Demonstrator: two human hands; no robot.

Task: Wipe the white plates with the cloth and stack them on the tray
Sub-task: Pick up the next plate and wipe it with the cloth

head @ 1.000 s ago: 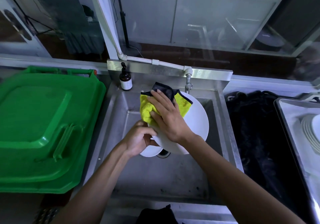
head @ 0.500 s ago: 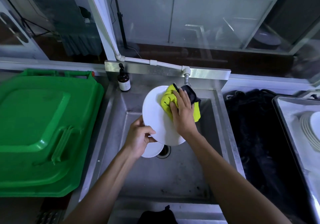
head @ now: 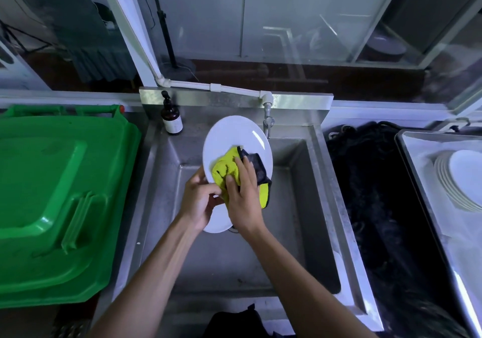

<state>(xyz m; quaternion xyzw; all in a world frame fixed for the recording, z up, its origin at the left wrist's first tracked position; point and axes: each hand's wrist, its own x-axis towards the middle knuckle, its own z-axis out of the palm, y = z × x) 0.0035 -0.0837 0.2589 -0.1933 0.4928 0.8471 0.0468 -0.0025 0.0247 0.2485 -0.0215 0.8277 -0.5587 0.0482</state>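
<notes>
Over the steel sink (head: pixel 307 207) I hold a white plate (head: pixel 234 135) tilted up, its face toward me. My left hand (head: pixel 199 202) grips its lower left rim. My right hand (head: pixel 243 202) presses a yellow and black cloth (head: pixel 225 169) against the lower part of the plate's face, fingers curled over the cloth. Another white plate (head: pixel 217 224) lies in the sink under my hands, mostly hidden. A stack of white plates (head: pixel 461 178) sits on the metal tray (head: pixel 417 181) at the far right.
A green bin lid (head: pixel 57 194) fills the left side. A brown pump bottle (head: pixel 171 118) stands at the sink's back left corner, a tap (head: pixel 268 121) behind the plate. A black mat (head: pixel 370 207) lies between sink and tray.
The plate has turned so its face points more toward me. My right hand slid the cloth from the plate's upper right down to its lower middle, close to my left hand.
</notes>
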